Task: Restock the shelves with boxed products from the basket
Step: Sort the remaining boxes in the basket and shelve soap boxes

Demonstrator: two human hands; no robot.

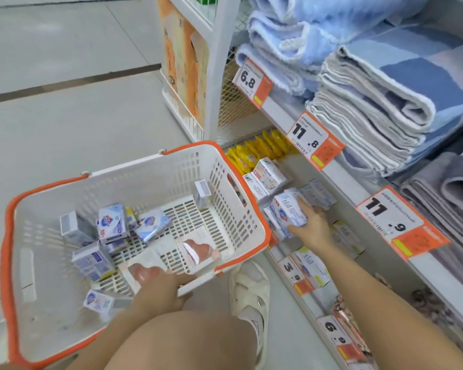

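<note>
A white basket with an orange rim [8,222] sits on the floor at the left, holding several pale blue soap boxes [112,222] and flat white packs [198,251]. My left hand [161,287] grips the basket's near rim, fingers hooked over the edge. My right hand [312,225] reaches into the low shelf [284,256] and holds a blue and white soap box [289,212] against other boxes standing there. More soap boxes [267,176] line the same shelf further back.
Yellow packs [262,149] lie at the shelf's far end. Folded blue and grey towels [380,108] fill the shelf above, with price tags [313,140] along its edge. An orange carton rack [187,68] stands beyond. My knee and a white sandal [251,297] are beside the basket.
</note>
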